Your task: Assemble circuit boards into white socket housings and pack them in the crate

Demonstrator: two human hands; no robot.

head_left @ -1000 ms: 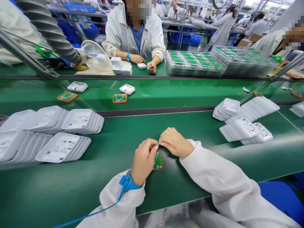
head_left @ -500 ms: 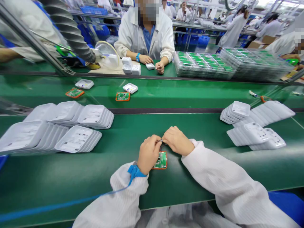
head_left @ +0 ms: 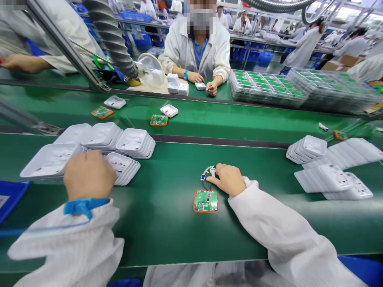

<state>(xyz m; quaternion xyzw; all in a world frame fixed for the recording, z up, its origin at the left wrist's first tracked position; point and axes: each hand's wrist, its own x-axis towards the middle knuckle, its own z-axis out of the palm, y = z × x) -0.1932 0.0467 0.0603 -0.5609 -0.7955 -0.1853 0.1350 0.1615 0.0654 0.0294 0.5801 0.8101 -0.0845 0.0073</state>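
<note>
My left hand (head_left: 89, 175), smeared by motion, is over the front of the left stacks of white plastic housings (head_left: 48, 159); its fingers are hidden behind the back of the hand. Beside it on the right is a smaller stack of housings (head_left: 122, 167). My right hand (head_left: 229, 179) rests on the green bench, thumb stretched left, with a small white connector (head_left: 212, 171) between thumb and fingers. A short cable with a small blue-and-white part (head_left: 203, 177) curves beside it. Dark and red wires run down to a green circuit board (head_left: 206, 201) with an orange edge, flat on the bench.
White covers (head_left: 323, 179) lie in stacks at the right. On the belt beyond a dark rail (head_left: 209, 140) are another circuit board (head_left: 158, 120) and a white housing (head_left: 169, 110). A co-worker (head_left: 197, 52) sits opposite, near stacked clear trays (head_left: 266, 89). A blue bin (head_left: 12, 199) is at left.
My left hand has left the cable and moved far left to the white housings. My right hand stays by the connector, its thumb now extended. The view has shifted slightly.
</note>
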